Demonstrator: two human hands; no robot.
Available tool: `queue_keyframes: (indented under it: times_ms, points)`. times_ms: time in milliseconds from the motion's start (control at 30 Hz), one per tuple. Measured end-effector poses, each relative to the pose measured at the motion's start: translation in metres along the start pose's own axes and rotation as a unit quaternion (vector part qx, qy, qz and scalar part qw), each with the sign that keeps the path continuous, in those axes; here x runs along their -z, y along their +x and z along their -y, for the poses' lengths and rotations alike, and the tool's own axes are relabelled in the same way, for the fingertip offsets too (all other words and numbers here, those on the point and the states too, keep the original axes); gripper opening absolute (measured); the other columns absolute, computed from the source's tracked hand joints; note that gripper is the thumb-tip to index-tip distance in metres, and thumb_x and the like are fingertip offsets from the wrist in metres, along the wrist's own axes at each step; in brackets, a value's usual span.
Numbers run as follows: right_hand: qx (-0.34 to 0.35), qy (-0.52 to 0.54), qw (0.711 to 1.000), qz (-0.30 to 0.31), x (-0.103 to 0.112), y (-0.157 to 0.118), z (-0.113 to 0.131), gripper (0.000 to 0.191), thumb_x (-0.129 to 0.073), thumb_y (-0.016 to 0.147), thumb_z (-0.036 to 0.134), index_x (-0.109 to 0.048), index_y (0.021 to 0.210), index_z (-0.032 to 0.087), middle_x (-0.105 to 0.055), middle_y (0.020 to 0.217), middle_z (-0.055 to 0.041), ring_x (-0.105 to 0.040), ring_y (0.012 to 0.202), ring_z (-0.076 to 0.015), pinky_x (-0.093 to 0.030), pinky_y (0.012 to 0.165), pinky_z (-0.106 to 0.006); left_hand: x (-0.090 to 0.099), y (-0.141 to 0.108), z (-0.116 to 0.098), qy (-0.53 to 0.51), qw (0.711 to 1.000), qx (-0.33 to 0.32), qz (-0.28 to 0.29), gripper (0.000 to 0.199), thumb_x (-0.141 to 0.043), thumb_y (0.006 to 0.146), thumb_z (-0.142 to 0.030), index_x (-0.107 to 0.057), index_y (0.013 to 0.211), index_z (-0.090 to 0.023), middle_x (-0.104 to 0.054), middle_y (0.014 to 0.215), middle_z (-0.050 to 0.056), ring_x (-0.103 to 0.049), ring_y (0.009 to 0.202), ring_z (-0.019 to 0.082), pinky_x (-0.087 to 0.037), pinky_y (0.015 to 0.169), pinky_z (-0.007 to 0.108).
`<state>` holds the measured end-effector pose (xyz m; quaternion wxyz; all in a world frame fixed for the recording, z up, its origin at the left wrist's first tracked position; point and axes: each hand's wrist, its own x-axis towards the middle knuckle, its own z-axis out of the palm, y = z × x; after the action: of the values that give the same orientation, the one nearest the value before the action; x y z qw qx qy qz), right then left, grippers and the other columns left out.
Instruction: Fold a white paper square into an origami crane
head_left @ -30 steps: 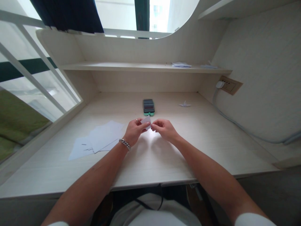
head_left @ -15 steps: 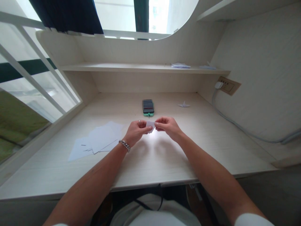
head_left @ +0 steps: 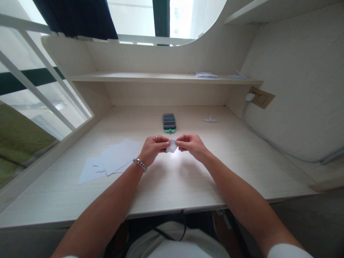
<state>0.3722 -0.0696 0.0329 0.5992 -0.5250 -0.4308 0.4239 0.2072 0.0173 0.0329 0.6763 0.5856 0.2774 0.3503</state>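
Observation:
A small folded piece of white paper (head_left: 172, 147) is held up between my two hands, over the desk. My left hand (head_left: 155, 147), with a ring and a chain bracelet, pinches its left edge between thumb and fingers. On the other side, my right hand (head_left: 191, 145) pinches the paper's right upper corner. Fold lines show on its face, though the fingers cover both side edges. Just beyond the hands lies a dark phone (head_left: 169, 122) with a green part at its near end. A folded paper crane (head_left: 210, 119) stands farther back, to the right.
Loose white sheets (head_left: 118, 156) lie on the desk (head_left: 172, 190) at left. More folded paper (head_left: 206, 75) rests on the shelf (head_left: 147, 77) above. A grey cable (head_left: 271, 143) runs from the wall socket (head_left: 262, 98) along the right side.
My left hand has shifted slightly left and its thumb has moved off the paper's middle to its left edge. The paper's face now shows a fold. My right hand has barely moved.

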Motion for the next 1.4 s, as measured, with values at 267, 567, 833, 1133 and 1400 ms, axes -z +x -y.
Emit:
queue_keyframes:
  times_ms: [267,567,833,1133,1400]
  points:
    - [0.028,-0.009,1.0,-0.011,-0.003,0.001,-0.002,0.033,-0.083,0.057,0.04,-0.069,0.071,0.014,-0.065,0.059,-0.0014,-0.058,0.052,-0.0115,-0.048,0.054,-0.027,-0.008,-0.007,-0.002,0.029,0.999,-0.009,0.024,0.037,-0.087,0.057,-0.035,-0.071,0.082,-0.013,-0.071,0.075,0.005,-0.065,0.065,0.016,-0.052,0.06,0.028]
    - [-0.024,0.046,0.999,0.006,-0.006,-0.004,0.006,0.028,-0.085,0.052,0.03,-0.073,0.072,0.015,-0.068,0.063,-0.0019,-0.064,0.059,-0.0135,-0.054,0.064,-0.03,-0.008,-0.005,-0.001,0.023,0.998,-0.05,0.03,0.027,-0.085,0.058,-0.03,-0.074,0.076,-0.013,-0.07,0.066,0.004,-0.062,0.059,0.014,-0.049,0.059,0.028]
    - [-0.027,0.084,0.996,0.015,-0.003,-0.003,0.003,0.026,-0.084,0.055,0.028,-0.076,0.076,0.015,-0.07,0.063,-0.004,-0.065,0.06,-0.0143,-0.056,0.064,-0.03,-0.009,-0.006,0.0,0.019,0.997,-0.073,0.0,0.022,-0.084,0.059,-0.028,-0.078,0.076,-0.016,-0.072,0.067,0.005,-0.061,0.06,0.013,-0.047,0.059,0.027]
    - [-0.032,0.113,0.993,0.021,-0.004,-0.003,0.004,0.027,-0.083,0.054,0.025,-0.076,0.078,0.014,-0.071,0.064,-0.004,-0.066,0.058,-0.0144,-0.057,0.062,-0.029,-0.008,-0.007,-0.001,0.037,0.99,-0.135,0.016,0.016,-0.084,0.062,-0.03,-0.076,0.066,-0.017,-0.07,0.067,0.005,-0.059,0.061,0.013,-0.046,0.057,0.025]
    - [-0.031,0.119,0.992,0.018,-0.003,-0.003,0.006,0.024,-0.083,0.055,0.022,-0.075,0.075,0.013,-0.071,0.063,-0.0049,-0.067,0.058,-0.015,-0.058,0.064,-0.03,-0.007,-0.006,0.0,0.07,0.985,-0.156,0.036,0.013,-0.08,0.067,-0.029,-0.078,0.071,-0.017,-0.071,0.069,0.005,-0.059,0.061,0.012,-0.046,0.057,0.024]
